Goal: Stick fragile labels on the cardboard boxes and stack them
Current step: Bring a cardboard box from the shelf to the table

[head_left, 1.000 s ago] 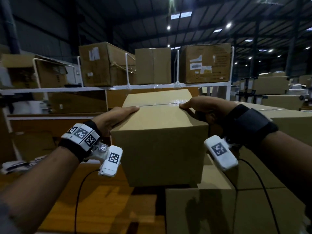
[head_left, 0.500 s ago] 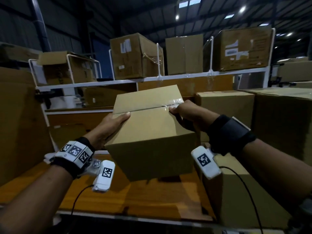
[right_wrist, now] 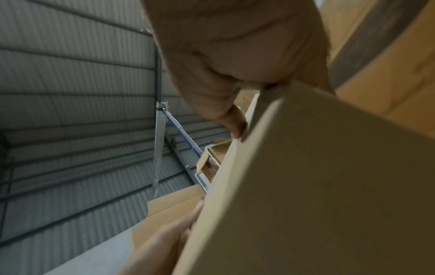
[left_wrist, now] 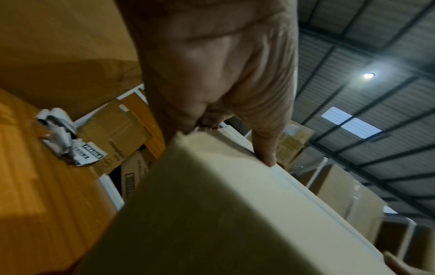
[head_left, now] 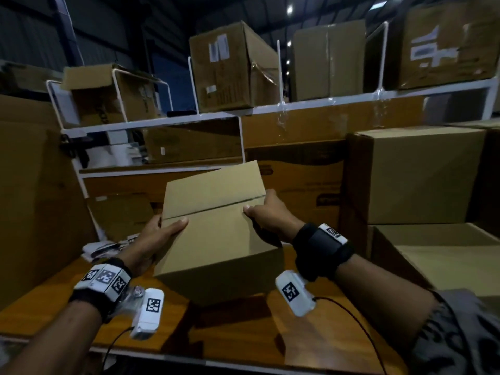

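Cardboard box sits between our two hands, tilted, its near bottom edge low over the wooden worktop; whether it touches we cannot tell. Our left hand clasps the left end, thumb curled over the top; our right hand clasps the right end, fingers hooked over the taped seam. That seam, the long axis, runs hand to hand, top face tipped toward us. Fragile labels lie crumpled to the left, nearer our left hand.
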Available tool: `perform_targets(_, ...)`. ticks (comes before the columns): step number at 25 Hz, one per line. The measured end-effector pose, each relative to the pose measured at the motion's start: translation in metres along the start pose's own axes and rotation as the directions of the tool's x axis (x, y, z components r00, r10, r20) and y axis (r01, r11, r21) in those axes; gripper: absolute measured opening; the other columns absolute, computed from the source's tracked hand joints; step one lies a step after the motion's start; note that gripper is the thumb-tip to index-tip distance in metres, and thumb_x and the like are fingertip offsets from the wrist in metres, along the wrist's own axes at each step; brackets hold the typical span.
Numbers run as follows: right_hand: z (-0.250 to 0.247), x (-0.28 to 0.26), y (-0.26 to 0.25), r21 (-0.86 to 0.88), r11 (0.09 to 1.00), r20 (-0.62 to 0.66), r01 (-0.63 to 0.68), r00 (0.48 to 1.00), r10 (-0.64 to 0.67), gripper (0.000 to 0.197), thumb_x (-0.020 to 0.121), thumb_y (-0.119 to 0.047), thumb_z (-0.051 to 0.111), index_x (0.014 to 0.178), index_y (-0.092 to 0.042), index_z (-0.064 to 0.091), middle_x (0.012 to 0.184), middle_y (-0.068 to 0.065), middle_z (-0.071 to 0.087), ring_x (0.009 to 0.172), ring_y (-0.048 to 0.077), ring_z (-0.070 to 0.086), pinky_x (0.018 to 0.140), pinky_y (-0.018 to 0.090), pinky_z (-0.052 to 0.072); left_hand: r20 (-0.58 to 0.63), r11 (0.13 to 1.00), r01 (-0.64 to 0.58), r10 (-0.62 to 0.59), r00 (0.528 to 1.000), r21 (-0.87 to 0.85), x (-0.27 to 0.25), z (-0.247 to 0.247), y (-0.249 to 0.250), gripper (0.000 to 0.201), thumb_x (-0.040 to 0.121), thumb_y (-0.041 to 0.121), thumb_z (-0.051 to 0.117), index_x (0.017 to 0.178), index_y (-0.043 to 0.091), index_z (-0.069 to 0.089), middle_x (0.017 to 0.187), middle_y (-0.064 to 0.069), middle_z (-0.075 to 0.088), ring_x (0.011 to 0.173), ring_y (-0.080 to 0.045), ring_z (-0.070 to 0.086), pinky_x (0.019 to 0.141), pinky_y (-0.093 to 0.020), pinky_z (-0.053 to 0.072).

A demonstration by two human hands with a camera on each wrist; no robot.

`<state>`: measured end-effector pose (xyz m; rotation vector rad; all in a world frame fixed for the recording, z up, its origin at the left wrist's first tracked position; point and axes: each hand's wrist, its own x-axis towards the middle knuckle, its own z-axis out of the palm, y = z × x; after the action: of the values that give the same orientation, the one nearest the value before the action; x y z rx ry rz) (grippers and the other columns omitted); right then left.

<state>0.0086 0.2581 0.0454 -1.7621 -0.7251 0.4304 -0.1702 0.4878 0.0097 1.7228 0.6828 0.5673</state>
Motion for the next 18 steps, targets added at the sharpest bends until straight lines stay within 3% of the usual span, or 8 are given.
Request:
perform_targets(2, 0.005, 0.033, 0.005, -0.011, 0.999, 0.048, -0.051, 0.998, 0.051, 0.062, 0.093, -0.018, 0.075, 0.14, -0.016, 0.036, 0.118, 0.004, 0.055, 0.102, 0.022, 0.059, 0.078, 0.035, 0.056, -0.009, 0.998, 0.069, -0.069, 0.998, -0.006, 0.027, -0.012, -0.013, 0.098, 0.064, 0.045, 0.086, 0.146, 0.018, 0.041, 0.129, -0.017, 0.062, 0.113, -0.038, 0.065, 0.094, -0.058, 0.055)
perform_targets(4, 0.005, 0.069, 0.003, -0.037, 0.993, 0.112, -0.112, 0.987, 0.115, 0.06, 0.089, -0.018, 0.078, 0.135, -0.017, 0.04, 0.109, 0.004, 0.054, 0.093, 0.021, 0.057, 0.064, 0.033, 0.049, -0.023, 0.994, 0.11, -0.11, 0.994, 0.003, 0.053, -0.025, -0.017, 0.112, 0.047, 0.049, 0.098, 0.14, 0.013, 0.048, 0.124, -0.018, 0.066, 0.11, -0.038, 0.067, 0.087, -0.054, 0.059)
perform_targets(7, 0.008, 0.122, 0.001, -0.054, 0.98, 0.237, -0.194, 0.95, 0.201, 0.042, 0.09, -0.02, 0.077, 0.124, -0.011, 0.054, 0.114, 0.011, 0.064, 0.093, 0.026, 0.066, 0.072, 0.04, 0.061, 0.013, 0.981, 0.188, -0.188, 0.982, 0.043, 0.091, -0.045, -0.022, 0.121, 0.02, 0.056, 0.102, 0.123, 0.01, 0.06, 0.111, -0.018, 0.072, 0.099, -0.033, 0.072, 0.069, -0.042, 0.061)
perform_targets(9, 0.013, 0.15, 0.003, -0.056, 0.969, 0.264, -0.239, 0.933, 0.245, 0.036, 0.09, -0.021, 0.077, 0.12, -0.01, 0.059, 0.114, 0.013, 0.067, 0.091, 0.029, 0.066, 0.081, 0.042, 0.062, 0.084, 0.973, 0.222, -0.227, 0.97, 0.062, 0.115, -0.058, -0.024, 0.112, 0.033, 0.057, 0.101, 0.124, 0.005, 0.063, 0.109, -0.021, 0.073, 0.094, -0.034, 0.073, 0.071, -0.042, 0.061)
perform_targets(11, 0.02, 0.172, 0.005, -0.071, 0.958, 0.28, -0.278, 0.916, 0.286, 0.045, 0.089, -0.023, 0.078, 0.125, -0.005, 0.058, 0.107, 0.014, 0.063, 0.077, 0.026, 0.063, 0.066, 0.036, 0.06, 0.12, 0.962, 0.262, -0.269, 0.956, 0.072, 0.136, -0.065, -0.023, 0.092, 0.06, 0.051, 0.096, 0.13, 0.003, 0.061, 0.107, -0.022, 0.072, 0.089, -0.033, 0.073, 0.07, -0.041, 0.062)
perform_targets(13, 0.029, 0.193, 0.011, -0.072, 0.945, 0.286, -0.32, 0.901, 0.327, 0.051, 0.088, -0.026, 0.079, 0.128, -0.005, 0.057, 0.102, 0.012, 0.059, 0.064, 0.02, 0.056, 0.052, 0.03, 0.052, 0.126, 0.953, 0.301, -0.304, 0.944, 0.042, 0.163, -0.075, -0.027, 0.069, 0.079, 0.041, 0.082, 0.13, 0.003, 0.056, 0.096, -0.019, 0.071, 0.072, -0.027, 0.071, 0.054, -0.032, 0.059)
perform_targets(15, 0.044, 0.215, 0.02, -0.058, 0.93, 0.275, -0.364, 0.89, 0.365, 0.048, 0.086, -0.025, 0.08, 0.125, -0.007, 0.059, 0.095, 0.008, 0.057, 0.066, 0.018, 0.053, 0.055, 0.029, 0.052, 0.175, 0.944, 0.326, -0.329, 0.928, 0.047, 0.192, -0.088, -0.034, 0.072, 0.079, 0.041, 0.085, 0.132, 0.002, 0.055, 0.094, -0.015, 0.067, 0.069, -0.024, 0.063, 0.049, -0.025, 0.052)
perform_targets(18, 0.062, 0.235, 0.027, -0.037, 0.912, 0.238, -0.408, 0.883, 0.405, 0.041, 0.089, -0.021, 0.078, 0.122, -0.009, 0.058, 0.085, 0.007, 0.059, 0.061, 0.02, 0.057, 0.053, 0.03, 0.052, 0.278, 0.939, 0.332, -0.344, 0.897, 0.09, 0.231, -0.103, -0.044, 0.09, 0.058, 0.048, 0.098, 0.127, 0.007, 0.058, 0.098, -0.014, 0.059, 0.073, -0.023, 0.052, 0.047, -0.021, 0.044)
